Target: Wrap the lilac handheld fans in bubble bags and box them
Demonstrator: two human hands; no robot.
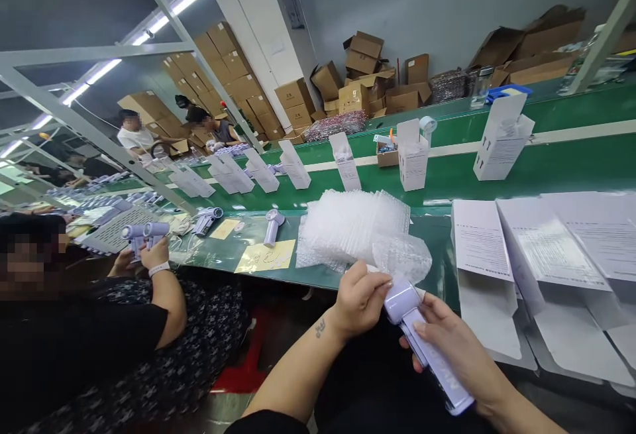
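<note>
My right hand point(450, 338) is wrapped round the handle of a lavender handheld fan point(400, 301), its head pointing up and away from me. My left hand point(360, 295) is closed in a pinch beside the fan's head, on the edge of a clear bubble-wrap bag point(402, 255). The bag lies against the top of the head; how far it covers the fan, I cannot tell. Just behind it, a thick stack of bubble-wrap bags point(348, 225) rests on the green bench point(238, 199).
Open white boxes point(481, 242) lean at the right. Several upright white boxes point(412, 162) line the conveyor point(452, 172). Another fan point(273, 225) stands by a yellow paper point(268, 256). A co-worker point(149, 315) sits at the left, holding two fans point(144, 232).
</note>
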